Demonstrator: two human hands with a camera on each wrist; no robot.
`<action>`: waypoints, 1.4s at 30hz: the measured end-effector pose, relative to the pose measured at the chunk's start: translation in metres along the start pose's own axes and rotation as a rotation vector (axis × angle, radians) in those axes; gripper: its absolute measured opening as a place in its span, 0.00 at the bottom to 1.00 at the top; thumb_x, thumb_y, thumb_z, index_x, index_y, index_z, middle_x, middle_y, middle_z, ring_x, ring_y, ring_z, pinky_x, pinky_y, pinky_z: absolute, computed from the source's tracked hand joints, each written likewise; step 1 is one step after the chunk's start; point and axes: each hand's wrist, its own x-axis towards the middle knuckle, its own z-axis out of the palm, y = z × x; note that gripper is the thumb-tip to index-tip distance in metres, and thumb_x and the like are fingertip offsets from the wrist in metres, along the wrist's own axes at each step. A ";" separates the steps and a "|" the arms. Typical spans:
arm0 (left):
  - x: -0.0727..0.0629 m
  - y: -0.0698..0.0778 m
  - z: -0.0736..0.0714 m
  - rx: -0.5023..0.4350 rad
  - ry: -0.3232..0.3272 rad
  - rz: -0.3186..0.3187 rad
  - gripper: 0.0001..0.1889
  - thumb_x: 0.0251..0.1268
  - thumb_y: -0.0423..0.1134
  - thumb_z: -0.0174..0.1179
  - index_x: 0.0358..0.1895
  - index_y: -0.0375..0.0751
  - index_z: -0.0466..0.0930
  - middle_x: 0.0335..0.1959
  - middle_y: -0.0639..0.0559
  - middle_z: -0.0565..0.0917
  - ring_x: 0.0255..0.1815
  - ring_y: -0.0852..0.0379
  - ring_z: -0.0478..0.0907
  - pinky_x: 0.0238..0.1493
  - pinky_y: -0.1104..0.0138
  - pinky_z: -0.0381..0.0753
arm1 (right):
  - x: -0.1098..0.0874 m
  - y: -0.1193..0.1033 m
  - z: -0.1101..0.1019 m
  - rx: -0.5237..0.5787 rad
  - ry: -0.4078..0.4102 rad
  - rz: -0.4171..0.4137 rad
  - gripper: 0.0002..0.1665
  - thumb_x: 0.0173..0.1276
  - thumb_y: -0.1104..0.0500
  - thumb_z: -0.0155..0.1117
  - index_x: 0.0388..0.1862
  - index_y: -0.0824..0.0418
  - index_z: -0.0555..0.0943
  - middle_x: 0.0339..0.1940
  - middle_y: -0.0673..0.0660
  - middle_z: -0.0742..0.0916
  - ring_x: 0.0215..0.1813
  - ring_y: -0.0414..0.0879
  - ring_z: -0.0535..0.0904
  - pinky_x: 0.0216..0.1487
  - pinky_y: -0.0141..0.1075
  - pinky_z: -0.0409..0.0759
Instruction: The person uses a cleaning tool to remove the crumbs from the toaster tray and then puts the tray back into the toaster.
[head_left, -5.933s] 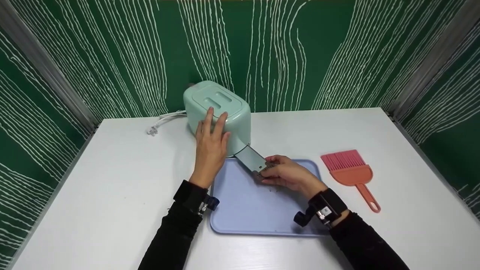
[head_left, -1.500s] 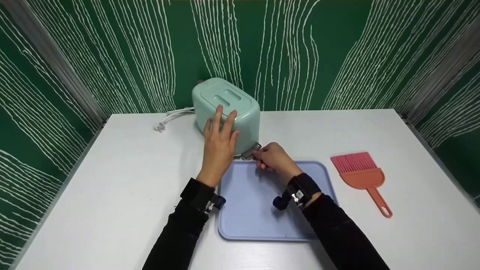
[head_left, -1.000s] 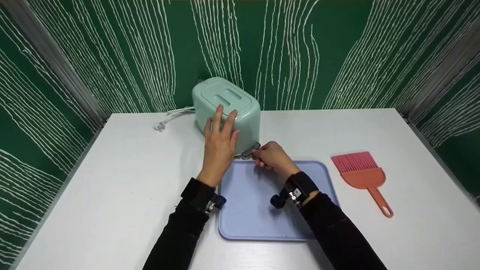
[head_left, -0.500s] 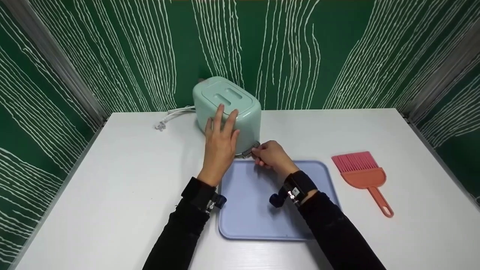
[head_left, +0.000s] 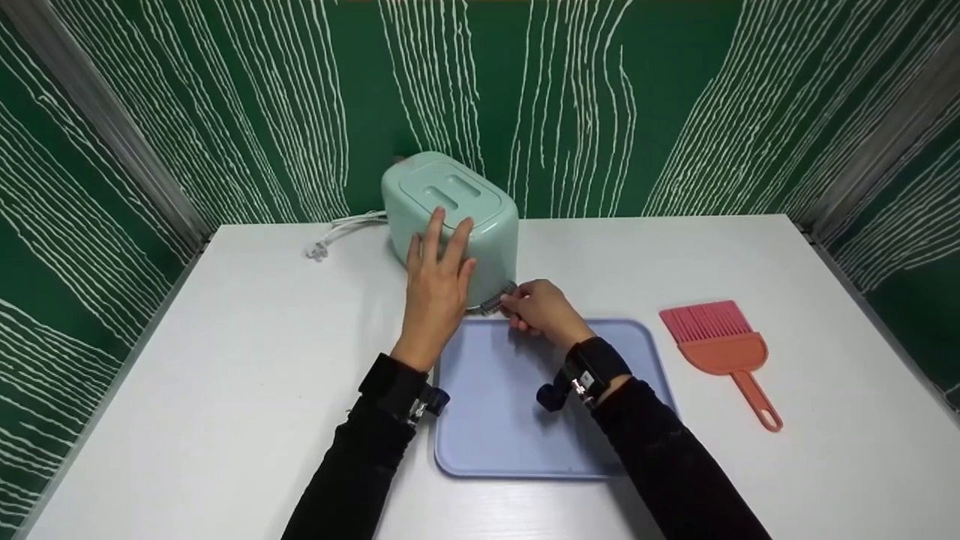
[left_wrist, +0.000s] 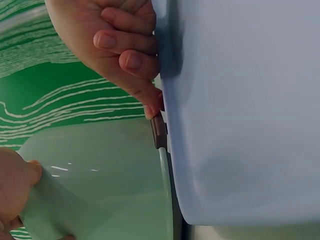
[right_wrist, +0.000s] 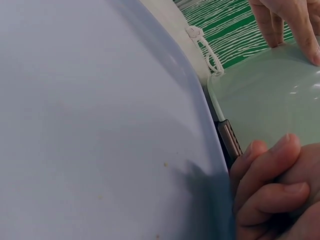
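Note:
A mint-green toaster [head_left: 491, 244] with a lidded top stands at the back of the table, its near corner by a light-blue tray [head_left: 495, 442]. My left hand [head_left: 433, 304] rests on the toaster's side and top edge, fingers extended and spread. Low on the toaster's near end, the dark ribbed grip of its crumb tray [head_left: 493, 303] sticks out a little; the remainder is hidden inside. My right hand [head_left: 546, 309] pinches that grip with thumb and forefinger, other fingers curled. In the right wrist view the ribbed crumb tray end [right_wrist: 229, 139] lies right along the blue tray's rim.
A pink brush [head_left: 705, 321] nested with an orange dustpan [head_left: 724, 354] lies to the right of the tray. The toaster's white cord and plug [head_left: 318, 250] lie at back left. A few crumbs [right_wrist: 165, 164] dot the blue tray. Green patterned walls [head_left: 562, 112] enclose the table.
The crumb tray, earlier drawn well out over the blue tray, has slid into the toaster until little more than its grip shows. My right hand moved back-left with it; the left stayed on the toaster.

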 end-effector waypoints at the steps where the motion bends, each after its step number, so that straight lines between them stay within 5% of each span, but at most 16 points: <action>1: 0.000 0.000 0.000 0.000 0.000 0.003 0.26 0.84 0.42 0.57 0.79 0.49 0.70 0.86 0.36 0.60 0.81 0.19 0.61 0.84 0.35 0.60 | 0.000 0.000 0.000 -0.005 0.000 -0.001 0.16 0.85 0.53 0.59 0.36 0.61 0.82 0.18 0.46 0.81 0.20 0.37 0.72 0.23 0.29 0.70; 13: 0.001 -0.002 -0.001 0.012 -0.005 0.038 0.26 0.84 0.41 0.57 0.79 0.47 0.70 0.85 0.34 0.61 0.82 0.28 0.64 0.85 0.37 0.57 | 0.001 -0.002 0.001 -0.023 0.007 0.012 0.16 0.85 0.54 0.60 0.34 0.59 0.81 0.17 0.46 0.80 0.19 0.37 0.71 0.22 0.28 0.69; 33: 0.002 -0.003 -0.003 0.012 -0.024 0.021 0.26 0.83 0.42 0.58 0.79 0.49 0.70 0.85 0.36 0.61 0.80 0.20 0.63 0.84 0.36 0.61 | 0.000 -0.009 0.004 -0.036 -0.013 0.022 0.11 0.83 0.53 0.62 0.43 0.60 0.81 0.19 0.48 0.82 0.20 0.38 0.75 0.24 0.29 0.74; 42: 0.001 -0.001 -0.010 0.053 -0.096 -0.034 0.29 0.84 0.46 0.59 0.82 0.56 0.66 0.88 0.41 0.56 0.80 0.21 0.62 0.69 0.32 0.78 | -0.012 -0.013 -0.006 -0.153 -0.022 -0.072 0.15 0.82 0.47 0.63 0.48 0.59 0.82 0.18 0.48 0.83 0.20 0.38 0.78 0.26 0.31 0.76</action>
